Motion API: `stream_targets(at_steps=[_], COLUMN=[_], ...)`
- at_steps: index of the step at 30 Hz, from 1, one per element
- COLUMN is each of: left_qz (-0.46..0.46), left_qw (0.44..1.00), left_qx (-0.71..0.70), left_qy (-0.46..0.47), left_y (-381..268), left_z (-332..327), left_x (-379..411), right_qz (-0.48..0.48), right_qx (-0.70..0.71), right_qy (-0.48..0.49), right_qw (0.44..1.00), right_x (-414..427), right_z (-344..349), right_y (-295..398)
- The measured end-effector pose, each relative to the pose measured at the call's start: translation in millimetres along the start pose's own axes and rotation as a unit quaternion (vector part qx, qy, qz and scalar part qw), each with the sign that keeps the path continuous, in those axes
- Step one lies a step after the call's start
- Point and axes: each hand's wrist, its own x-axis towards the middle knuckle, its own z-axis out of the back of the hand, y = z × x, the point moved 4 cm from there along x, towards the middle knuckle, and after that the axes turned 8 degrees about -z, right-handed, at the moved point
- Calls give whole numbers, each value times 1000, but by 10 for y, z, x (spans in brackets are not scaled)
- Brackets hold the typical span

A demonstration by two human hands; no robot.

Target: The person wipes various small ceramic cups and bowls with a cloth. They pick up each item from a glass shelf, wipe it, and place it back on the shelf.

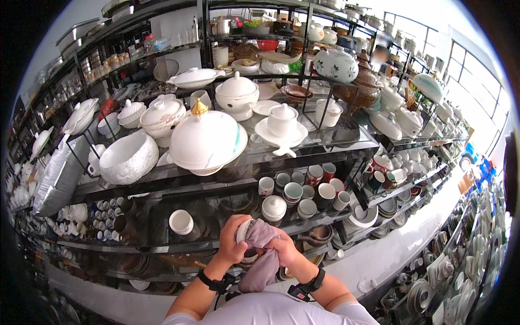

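Observation:
My left hand (233, 239) grips a white ceramic cup (242, 230), seen tilted with its rim towards the cloth. My right hand (283, 248) holds a mauve cloth (262, 235), which is bunched over the cup's mouth and hangs down below the hands. The cloth hides the inside of the cup. On the shelf beyond my hands stand a lidded white ceramic jar (274, 208), a white cup (181, 222) off to the left, and several mugs (293, 191) grouped to the right.
Above, a glass shelf (260, 160) bears a large white domed dish (207, 140) with a gold knob, a speckled white bowl (129, 158) and a lidded pot on a saucer (281, 126). Black metal frames surround it. More racks of plates (418, 294) stand at the lower right beyond a pale floor.

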Motion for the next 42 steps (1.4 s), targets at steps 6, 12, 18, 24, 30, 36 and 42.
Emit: stream_targets(at_steps=[6,12,18,24,30,36,42], left_qz=[71,261,195,11,8,63,91], left_qw=[996,925,901,998,983,963,987], left_qx=[-49,-277,-384,-38,-30,-72,-86], left_qy=[-3,3,-44,46,179,252,102], left_y=[27,360,43,-298,-320,-275,-297], left_z=[-309,-486,-567,-554,-475,-218,68], left_x=[18,-232,-20,140,169,204,69], right_qz=[200,147,218,41,46,52,130], right_qx=[-420,-664,-169,-7,-179,-134,-124], right_qy=[9,-27,-236,-64,-97,-84,-172], right_qw=[885,732,932,997,978,986,969], right_x=[-241,-495,-697,-654,-552,-410,-84], right_z=[-90,-189,368,287,190,74,-155], right_y=[266,575,435,107,58,-4,-129])
